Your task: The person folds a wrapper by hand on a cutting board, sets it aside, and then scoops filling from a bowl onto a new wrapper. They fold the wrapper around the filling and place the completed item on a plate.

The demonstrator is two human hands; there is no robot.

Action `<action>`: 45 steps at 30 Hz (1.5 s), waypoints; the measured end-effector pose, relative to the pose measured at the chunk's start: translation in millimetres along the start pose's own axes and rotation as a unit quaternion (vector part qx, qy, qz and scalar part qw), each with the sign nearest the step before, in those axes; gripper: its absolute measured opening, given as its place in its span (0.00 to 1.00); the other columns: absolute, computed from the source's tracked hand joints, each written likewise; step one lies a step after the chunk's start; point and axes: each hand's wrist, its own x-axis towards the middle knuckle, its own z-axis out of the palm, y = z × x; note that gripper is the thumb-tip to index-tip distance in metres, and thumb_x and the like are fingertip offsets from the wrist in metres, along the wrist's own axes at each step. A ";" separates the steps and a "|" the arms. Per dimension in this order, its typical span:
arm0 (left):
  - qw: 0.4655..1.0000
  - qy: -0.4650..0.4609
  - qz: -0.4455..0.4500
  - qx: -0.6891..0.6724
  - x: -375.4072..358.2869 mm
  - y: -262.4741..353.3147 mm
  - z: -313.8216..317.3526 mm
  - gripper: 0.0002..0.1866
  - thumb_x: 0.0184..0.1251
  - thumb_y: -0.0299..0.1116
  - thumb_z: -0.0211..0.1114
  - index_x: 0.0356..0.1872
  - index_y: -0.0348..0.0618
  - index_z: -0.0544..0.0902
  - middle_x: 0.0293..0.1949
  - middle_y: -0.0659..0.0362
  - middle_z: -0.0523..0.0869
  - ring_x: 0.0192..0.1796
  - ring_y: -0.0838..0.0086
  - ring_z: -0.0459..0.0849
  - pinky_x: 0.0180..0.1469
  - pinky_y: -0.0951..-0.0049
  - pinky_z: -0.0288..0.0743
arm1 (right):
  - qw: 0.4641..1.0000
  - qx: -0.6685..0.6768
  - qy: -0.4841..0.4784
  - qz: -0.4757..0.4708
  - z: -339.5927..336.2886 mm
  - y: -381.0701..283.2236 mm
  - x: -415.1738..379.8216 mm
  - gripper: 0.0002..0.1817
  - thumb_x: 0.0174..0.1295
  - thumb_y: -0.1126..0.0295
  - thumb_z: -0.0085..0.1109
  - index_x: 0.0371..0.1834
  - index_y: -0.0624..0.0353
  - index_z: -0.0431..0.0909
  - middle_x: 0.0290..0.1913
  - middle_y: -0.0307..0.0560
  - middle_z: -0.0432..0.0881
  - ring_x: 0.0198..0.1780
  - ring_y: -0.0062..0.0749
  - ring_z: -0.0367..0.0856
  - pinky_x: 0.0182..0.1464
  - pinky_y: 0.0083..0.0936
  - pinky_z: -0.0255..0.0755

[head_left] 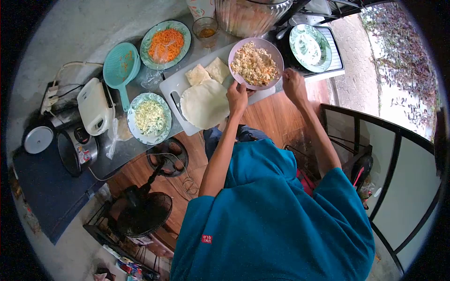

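My left hand (237,96) grips the filling bowl (256,63) by its near rim; my right hand (293,84), curled at its right edge, hovers nearer; the round flatbread (205,104) lies lower left.

Over on the counter sits a patterned green plate of shredded orange carrot (165,43), and beside it a teal plastic strainer with a long handle (121,68). Just below, a green-rimmed plate of pale shredded cabbage (149,117) rests next to a cream-white sandwich maker (95,106). A small glass of amber liquid (205,30) stands near the back. Down on the wooden floor, a black electric fan (143,213) stands, cable coiled near it.
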 end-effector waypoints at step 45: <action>0.772 0.327 0.101 0.536 -98.6 -18.8 -152.6 0.26 0.66 0.37 0.62 0.61 0.31 0.73 0.56 0.49 0.70 0.55 0.52 0.76 0.53 0.54 0.74 | 0.992 0.091 0.032 0.084 -3.6 40.6 -20.1 0.17 0.61 0.62 0.60 0.41 0.67 0.85 0.33 0.59 0.86 0.35 0.39 0.85 0.42 0.32 0.75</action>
